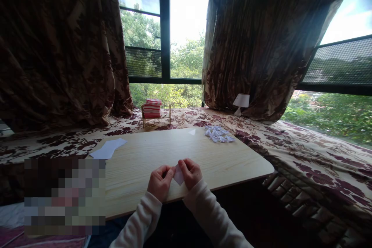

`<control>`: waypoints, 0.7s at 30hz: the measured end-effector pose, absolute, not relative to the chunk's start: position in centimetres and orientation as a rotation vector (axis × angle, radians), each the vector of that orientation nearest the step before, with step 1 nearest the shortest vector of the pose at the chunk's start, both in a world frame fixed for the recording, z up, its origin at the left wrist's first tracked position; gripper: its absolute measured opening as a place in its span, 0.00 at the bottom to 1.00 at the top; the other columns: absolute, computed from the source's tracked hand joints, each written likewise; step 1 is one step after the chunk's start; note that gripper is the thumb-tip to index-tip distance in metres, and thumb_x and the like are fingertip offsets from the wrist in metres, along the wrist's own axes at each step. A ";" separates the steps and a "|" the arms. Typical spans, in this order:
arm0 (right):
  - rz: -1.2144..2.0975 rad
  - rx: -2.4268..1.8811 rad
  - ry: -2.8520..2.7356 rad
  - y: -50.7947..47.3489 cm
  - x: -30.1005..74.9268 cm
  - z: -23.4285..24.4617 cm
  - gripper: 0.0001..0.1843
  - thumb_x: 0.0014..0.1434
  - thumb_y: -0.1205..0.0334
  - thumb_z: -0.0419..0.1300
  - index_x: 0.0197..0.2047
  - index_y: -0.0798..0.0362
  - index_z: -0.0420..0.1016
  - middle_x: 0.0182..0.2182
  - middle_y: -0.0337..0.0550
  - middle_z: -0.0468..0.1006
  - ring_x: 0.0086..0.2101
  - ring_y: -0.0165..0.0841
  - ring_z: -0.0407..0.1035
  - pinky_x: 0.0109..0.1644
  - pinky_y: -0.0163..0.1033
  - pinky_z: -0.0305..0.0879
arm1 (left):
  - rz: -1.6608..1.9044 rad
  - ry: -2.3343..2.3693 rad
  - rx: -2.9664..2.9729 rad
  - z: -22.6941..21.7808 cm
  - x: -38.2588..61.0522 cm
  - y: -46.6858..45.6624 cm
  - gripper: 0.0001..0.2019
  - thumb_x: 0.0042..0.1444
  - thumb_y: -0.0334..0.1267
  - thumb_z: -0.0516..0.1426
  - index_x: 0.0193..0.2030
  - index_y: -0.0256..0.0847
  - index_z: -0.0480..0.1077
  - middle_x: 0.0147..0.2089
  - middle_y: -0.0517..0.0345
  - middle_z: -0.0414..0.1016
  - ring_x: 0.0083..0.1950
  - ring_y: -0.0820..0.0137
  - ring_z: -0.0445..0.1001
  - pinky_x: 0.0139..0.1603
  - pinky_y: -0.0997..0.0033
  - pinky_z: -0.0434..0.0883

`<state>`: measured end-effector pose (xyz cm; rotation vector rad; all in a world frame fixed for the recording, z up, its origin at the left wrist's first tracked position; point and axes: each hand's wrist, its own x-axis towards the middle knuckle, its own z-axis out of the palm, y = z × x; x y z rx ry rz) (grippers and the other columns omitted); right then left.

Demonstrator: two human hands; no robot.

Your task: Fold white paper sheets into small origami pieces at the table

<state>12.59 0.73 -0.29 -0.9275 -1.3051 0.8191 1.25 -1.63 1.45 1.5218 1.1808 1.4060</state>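
A small piece of white paper (pixel 179 176) is pinched between my two hands, just above the front part of the wooden table (pixel 151 147). My left hand (pixel 160 182) grips its left side with thumb and fingers. My right hand (pixel 190 172) closes on its upper right side and hides part of it. Toward the far right of the table lies a cluster of several folded white paper pieces (pixel 216 135). One small white paper triangle (pixel 192 132) lies to the left of that cluster. White paper sheets (pixel 109 148) rest at the table's left edge.
Behind the table, a small rack (pixel 156 118) holds a stack of pink striped cloths (pixel 152 107) on the floral-covered ledge. A white lamp (pixel 241 102) stands by the curtain (pixel 247 46). A blurred patch covers the lower left. The table's rounded corner (pixel 269 168) is at right.
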 end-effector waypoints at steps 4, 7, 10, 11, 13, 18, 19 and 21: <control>0.849 -0.936 -1.251 1.4 12.5 -0.6 0.21 0.52 0.49 0.53 0.16 0.54 0.57 0.14 0.31 0.53 0.17 0.23 0.48 0.19 0.31 0.47 | 1.475 1.216 1.487 1.6 1.2 -1.8 0.14 0.44 0.45 0.57 0.18 0.36 0.66 0.16 0.65 0.61 0.21 0.76 0.59 0.22 0.77 0.57; 0.907 -0.926 -1.265 1.8 12.6 -0.8 0.23 0.52 0.47 0.51 0.15 0.54 0.58 0.11 0.30 0.53 0.15 0.22 0.47 0.17 0.30 0.44 | 1.527 1.256 1.425 1.6 0.9 -1.7 0.15 0.46 0.47 0.55 0.20 0.36 0.68 0.13 0.66 0.59 0.18 0.76 0.57 0.20 0.77 0.57; 0.926 -0.898 -1.316 1.9 12.8 -0.9 0.21 0.49 0.49 0.56 0.15 0.56 0.62 0.11 0.32 0.58 0.16 0.23 0.52 0.19 0.30 0.49 | 1.538 1.280 1.382 1.5 0.7 -1.6 0.16 0.46 0.49 0.55 0.23 0.36 0.69 0.11 0.68 0.57 0.15 0.77 0.54 0.17 0.77 0.54; 0.921 -0.892 -1.314 1.9 12.9 -0.9 0.20 0.49 0.49 0.56 0.17 0.56 0.65 0.12 0.33 0.59 0.17 0.24 0.54 0.19 0.30 0.50 | 1.536 1.282 1.375 1.5 0.7 -1.6 0.16 0.46 0.49 0.55 0.23 0.36 0.69 0.11 0.68 0.56 0.15 0.77 0.54 0.17 0.77 0.54; 0.903 -0.894 -1.269 1.8 13.1 -0.9 0.18 0.51 0.49 0.53 0.25 0.57 0.69 0.14 0.34 0.61 0.18 0.25 0.56 0.19 0.30 0.52 | 1.534 1.286 1.364 1.5 0.7 -1.6 0.17 0.47 0.50 0.54 0.22 0.36 0.68 0.11 0.68 0.56 0.15 0.78 0.53 0.18 0.77 0.53; 0.832 -0.840 -1.355 1.0 13.2 -0.9 0.19 0.51 0.59 0.56 0.47 0.54 0.67 0.33 0.44 0.71 0.31 0.31 0.66 0.25 0.31 0.63 | 1.511 1.304 1.377 1.7 0.7 -1.6 0.16 0.47 0.48 0.54 0.23 0.35 0.69 0.13 0.68 0.55 0.17 0.77 0.54 0.20 0.77 0.54; 0.800 -0.827 -1.417 0.9 13.2 -0.9 0.19 0.50 0.62 0.57 0.46 0.53 0.68 0.36 0.45 0.71 0.34 0.33 0.66 0.27 0.31 0.64 | 1.506 1.301 1.380 1.7 0.7 -1.6 0.16 0.48 0.48 0.54 0.25 0.35 0.70 0.13 0.68 0.55 0.18 0.77 0.54 0.20 0.77 0.54; 0.738 -0.821 -1.493 0.8 13.0 -1.0 0.16 0.48 0.67 0.56 0.43 0.51 0.71 0.38 0.45 0.71 0.35 0.34 0.67 0.26 0.31 0.64 | 1.492 1.281 1.385 1.6 0.6 -1.5 0.16 0.48 0.47 0.54 0.27 0.34 0.70 0.13 0.68 0.55 0.18 0.77 0.54 0.19 0.77 0.55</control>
